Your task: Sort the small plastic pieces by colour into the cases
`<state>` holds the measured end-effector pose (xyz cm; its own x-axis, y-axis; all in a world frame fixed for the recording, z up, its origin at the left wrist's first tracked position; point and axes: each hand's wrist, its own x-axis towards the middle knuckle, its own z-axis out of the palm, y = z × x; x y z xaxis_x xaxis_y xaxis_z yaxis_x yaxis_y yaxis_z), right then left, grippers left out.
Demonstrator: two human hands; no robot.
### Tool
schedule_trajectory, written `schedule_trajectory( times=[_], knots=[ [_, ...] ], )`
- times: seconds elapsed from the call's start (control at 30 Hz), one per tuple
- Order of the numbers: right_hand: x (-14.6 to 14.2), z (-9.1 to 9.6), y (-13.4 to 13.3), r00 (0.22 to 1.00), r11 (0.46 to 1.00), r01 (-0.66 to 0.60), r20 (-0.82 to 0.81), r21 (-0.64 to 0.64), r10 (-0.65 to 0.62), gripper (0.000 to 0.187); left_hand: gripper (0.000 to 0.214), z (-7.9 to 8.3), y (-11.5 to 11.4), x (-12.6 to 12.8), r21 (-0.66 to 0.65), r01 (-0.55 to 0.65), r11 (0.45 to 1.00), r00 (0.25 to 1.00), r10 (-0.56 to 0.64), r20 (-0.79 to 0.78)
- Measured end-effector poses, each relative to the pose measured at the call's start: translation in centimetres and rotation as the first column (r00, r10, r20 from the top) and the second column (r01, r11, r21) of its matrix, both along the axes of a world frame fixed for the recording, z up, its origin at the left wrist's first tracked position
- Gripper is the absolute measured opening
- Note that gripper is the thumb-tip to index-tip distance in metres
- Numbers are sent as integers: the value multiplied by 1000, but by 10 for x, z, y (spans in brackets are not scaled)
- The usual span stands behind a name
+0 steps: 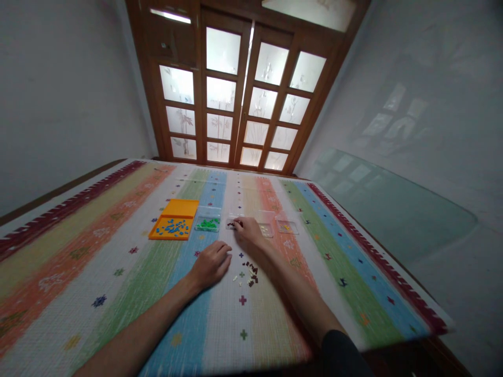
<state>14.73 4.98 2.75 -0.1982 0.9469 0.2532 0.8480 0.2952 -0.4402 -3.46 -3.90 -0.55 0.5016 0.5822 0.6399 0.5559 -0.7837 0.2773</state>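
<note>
My right hand [247,232] reaches forward to a small clear tray [232,223] holding dark red pieces; its fingers are pinched together at the tray's edge, and whatever they hold is too small to make out. My left hand [212,263] rests palm down on the striped cloth [118,251] with fingers loosely curled, holding nothing visible. A loose pile of small dark red and white pieces [248,273] lies between my forearms.
An orange box [173,228] with blue pieces and its open lid sits at the left. Clear trays hold green pieces [208,224], white pieces [266,230] and yellow pieces [286,227]. Wooden doors [236,89] with frosted panes stand behind the table. The table's edge runs along the right.
</note>
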Motion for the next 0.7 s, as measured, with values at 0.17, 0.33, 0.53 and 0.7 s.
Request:
schedule_trajectory(
  times=[0.17,0.33,0.53,0.7],
  knots=[
    [35,10,-16,989,989,-129,-78,-65,124,23,13,-4,1,1,-13,-1,1000,999,1,-40],
    [68,10,-51,933,929,-348,-141,-127,330,19,16,-7,1,1,-10,-13,1000,998,12,-68],
    [65,1,-90,945,925,-324,-114,-201,306,12,16,-4,0,1,-13,-3,1000,999,3,-47],
    [55,-3,-102,969,960,-246,-17,-135,246,7,14,-4,0,1,-22,-11,1000,999,10,-46]
  ],
)
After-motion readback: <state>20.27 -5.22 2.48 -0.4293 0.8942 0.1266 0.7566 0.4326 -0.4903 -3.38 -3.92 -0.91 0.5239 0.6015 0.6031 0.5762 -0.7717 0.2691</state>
